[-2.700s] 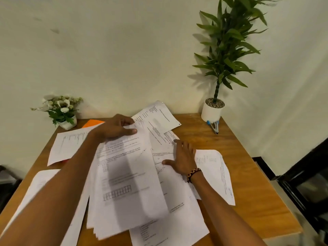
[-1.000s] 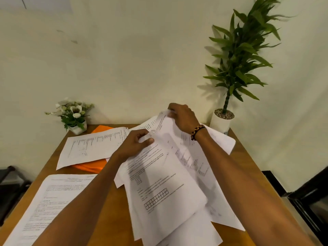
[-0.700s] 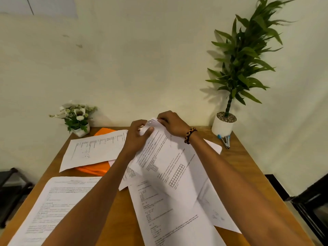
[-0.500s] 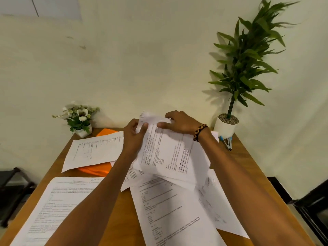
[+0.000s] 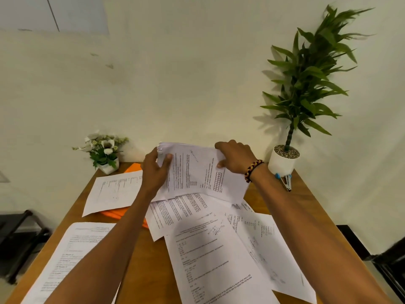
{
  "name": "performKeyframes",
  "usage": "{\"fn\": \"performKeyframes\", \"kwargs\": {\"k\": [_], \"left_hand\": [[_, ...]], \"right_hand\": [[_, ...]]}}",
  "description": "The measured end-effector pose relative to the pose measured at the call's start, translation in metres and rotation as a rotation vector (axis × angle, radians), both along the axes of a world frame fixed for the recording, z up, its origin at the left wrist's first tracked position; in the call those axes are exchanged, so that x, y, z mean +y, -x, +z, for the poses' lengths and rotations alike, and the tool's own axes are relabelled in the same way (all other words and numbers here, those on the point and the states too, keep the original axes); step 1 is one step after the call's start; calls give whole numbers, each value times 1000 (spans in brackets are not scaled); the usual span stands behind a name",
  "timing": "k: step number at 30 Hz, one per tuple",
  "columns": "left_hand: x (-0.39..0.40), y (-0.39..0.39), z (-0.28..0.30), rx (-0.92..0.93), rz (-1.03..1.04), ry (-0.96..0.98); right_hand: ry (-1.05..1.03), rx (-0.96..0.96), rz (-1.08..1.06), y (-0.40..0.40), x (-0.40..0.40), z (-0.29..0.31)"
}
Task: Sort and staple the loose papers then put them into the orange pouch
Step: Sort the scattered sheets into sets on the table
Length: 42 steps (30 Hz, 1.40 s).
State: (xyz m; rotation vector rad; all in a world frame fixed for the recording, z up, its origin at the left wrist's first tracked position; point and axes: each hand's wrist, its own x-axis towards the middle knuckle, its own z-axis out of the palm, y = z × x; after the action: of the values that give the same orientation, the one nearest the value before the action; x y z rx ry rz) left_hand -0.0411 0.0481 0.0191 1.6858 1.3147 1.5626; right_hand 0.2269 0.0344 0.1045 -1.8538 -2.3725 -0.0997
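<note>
Holding a stack of printed papers [image 5: 197,172] above the far middle of the table [image 5: 306,200], you are gripping it with both hands in the head view. Your left hand [image 5: 155,172] is curling round the stack's left end, thumb lying on the top sheet. Your right hand [image 5: 235,156], a braided bracelet [image 5: 253,170] sitting at its wrist, is pinching the right end between thumb and fingers.

Loose sheets [image 5: 219,249] are lying overlapped beneath your arms, spreading from the table's middle toward its near edge and right edge. One more sheet [image 5: 114,191] is resting toward the far left corner, and it is covering most of the orange pouch [image 5: 114,215], which is showing only as orange strips at the sheet's far and near edges. Whether anything is sitting inside the pouch, you cannot tell. Another printed page [image 5: 70,260] is lying at the near left corner.

A stapler [image 5: 285,181] is lying at the far right corner, just beside a white pot [image 5: 282,161] that is holding gravel and a tall green plant [image 5: 306,80]. A small flower pot [image 5: 105,152] is standing at the far left corner.
</note>
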Motion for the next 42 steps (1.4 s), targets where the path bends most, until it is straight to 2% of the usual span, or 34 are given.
{"fn": "performKeyframes", "kwargs": {"k": [5, 7, 9, 11, 13, 15, 17, 19, 21, 24, 30, 34, 39, 42], "left_hand": [[-12, -2, -14, -71, -136, 170], [-12, -1, -19, -94, -145, 252], [-13, 1, -24, -107, -160, 296], [-16, 2, -28, -114, -186, 318], [-17, 4, -31, -152, -208, 342], [-15, 7, -34, -193, -230, 379], [-13, 9, -36, -218, -260, 418], [-11, 10, -36, -234, -257, 449], [-10, 9, -33, -228, -232, 447], [-9, 6, -26, -225, -251, 398], [-18, -8, -13, -349, -181, 235], [-19, 2, -20, -334, -163, 249], [-19, 5, -19, -331, -226, 282], [-24, -4, -22, -211, -317, 358]], "right_hand": [[116, -99, -98, -14, 1, -13], [90, -45, -126, -25, 1, -21], [66, 175, -144, -40, -2, -32], [55, 499, -169, -57, -6, -45], [59, 882, -163, -71, -13, -56], [156, 1296, -176, -77, -21, -69], [290, 1487, -169, -76, -29, -84], [392, 1570, -149, -66, -36, -97], [400, 1591, -139, -53, -39, -105], [208, 1499, -154, -36, -33, -106], [-4, 1518, -206, -24, -13, -102], [29, 1478, -146, -32, -15, -105], [53, 1551, -117, -33, -17, -106], [29, 1545, -152, -28, -17, -107]]}}
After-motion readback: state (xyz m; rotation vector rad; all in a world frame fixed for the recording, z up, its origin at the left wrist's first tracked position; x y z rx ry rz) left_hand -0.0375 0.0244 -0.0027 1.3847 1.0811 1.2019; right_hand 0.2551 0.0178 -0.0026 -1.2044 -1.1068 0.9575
